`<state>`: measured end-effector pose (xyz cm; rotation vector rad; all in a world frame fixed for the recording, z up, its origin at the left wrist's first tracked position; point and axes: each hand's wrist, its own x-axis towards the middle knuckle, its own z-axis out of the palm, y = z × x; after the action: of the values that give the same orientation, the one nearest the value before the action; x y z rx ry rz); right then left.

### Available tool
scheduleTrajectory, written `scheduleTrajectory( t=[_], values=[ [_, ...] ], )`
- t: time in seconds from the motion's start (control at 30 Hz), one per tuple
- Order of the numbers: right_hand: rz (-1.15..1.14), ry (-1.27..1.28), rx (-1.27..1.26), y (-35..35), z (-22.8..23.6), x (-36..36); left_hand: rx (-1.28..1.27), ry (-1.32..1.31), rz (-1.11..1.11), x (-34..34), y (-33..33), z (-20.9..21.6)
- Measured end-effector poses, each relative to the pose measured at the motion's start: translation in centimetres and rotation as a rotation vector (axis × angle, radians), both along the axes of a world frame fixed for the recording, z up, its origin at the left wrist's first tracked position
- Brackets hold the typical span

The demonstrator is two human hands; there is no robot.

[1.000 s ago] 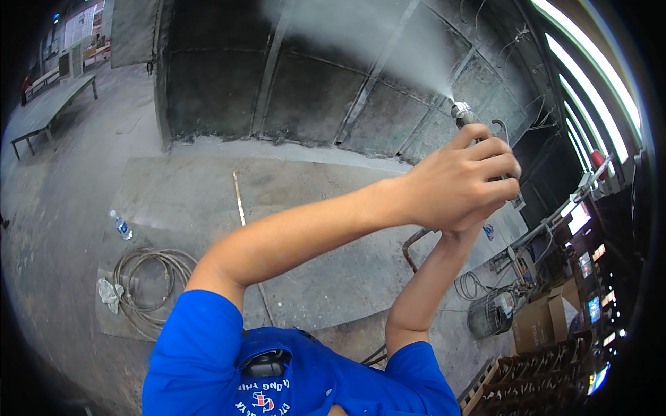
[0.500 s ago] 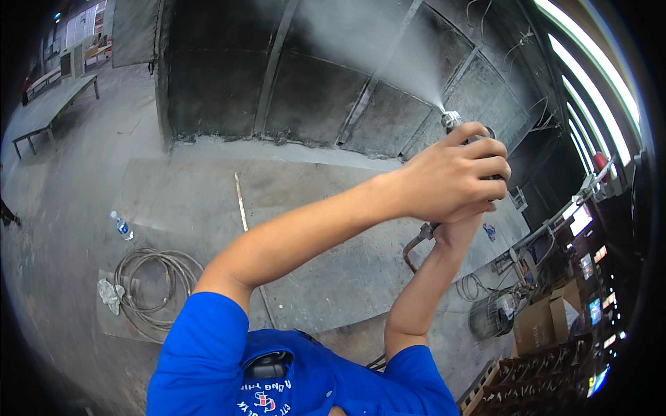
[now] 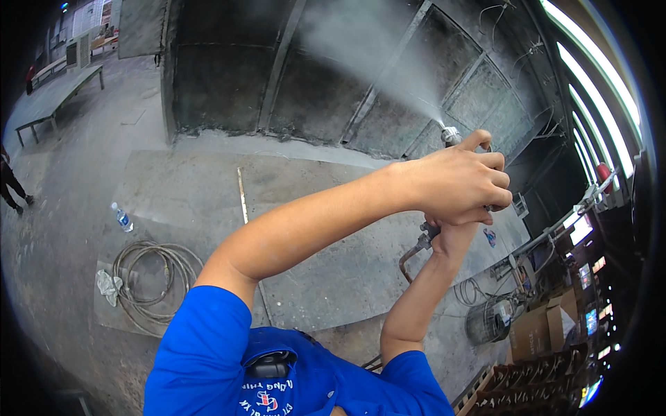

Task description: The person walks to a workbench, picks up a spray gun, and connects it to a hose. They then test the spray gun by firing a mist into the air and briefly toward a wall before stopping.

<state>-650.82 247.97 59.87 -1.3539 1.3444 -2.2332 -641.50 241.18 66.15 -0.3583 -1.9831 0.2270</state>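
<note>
A spray gun (image 3: 451,135) sends a pale mist up and leftward from its metal nozzle. My left hand (image 3: 461,182) is closed over the gun's body, fingers bent round it and the index finger raised and curled. Below it, my right hand (image 3: 454,237) grips the gun from underneath, its fingers mostly hidden behind the left hand. A metal fitting with a brown hose (image 3: 414,256) hangs from the gun beside my right wrist. The gun's middle and trigger are covered by my hands.
Dark panelled walls (image 3: 222,83) stand ahead. On the floor sheet (image 3: 333,277) lie a coiled hose (image 3: 149,305), a thin pale stick (image 3: 241,194) and a water bottle (image 3: 122,218). A bucket (image 3: 485,322) and cardboard boxes (image 3: 538,333) stand right; a person's legs (image 3: 12,187) show at far left.
Both hands and the gun have shifted slightly down, and more of the hose fitting shows below. The mist keeps spraying. More of the person at far left has come into view.
</note>
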Motion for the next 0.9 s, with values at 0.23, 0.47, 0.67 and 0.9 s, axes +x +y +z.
scheduleTrajectory(
  t=[0.23,0.47,0.67,0.9],
  values=[
    [0.148,-0.04,0.035,0.5,-0.6,-0.6,0.005,0.041,-0.037,-0.7,-0.1,-0.3],
    [0.136,-0.038,0.045,-0.1,-1.1,-0.3,0.062,-0.007,-0.037,-0.4,-0.7,-0.9],
    [0.191,-0.121,0.078,-0.1,-1.0,-0.2,0.043,0.028,-0.067,-0.7,-1.1,-1.2],
    [0.265,-0.105,0.108,-0.1,-1.5,0.1,0.069,-0.229,0.003,0.3,-1.1,-0.1]
  ],
)
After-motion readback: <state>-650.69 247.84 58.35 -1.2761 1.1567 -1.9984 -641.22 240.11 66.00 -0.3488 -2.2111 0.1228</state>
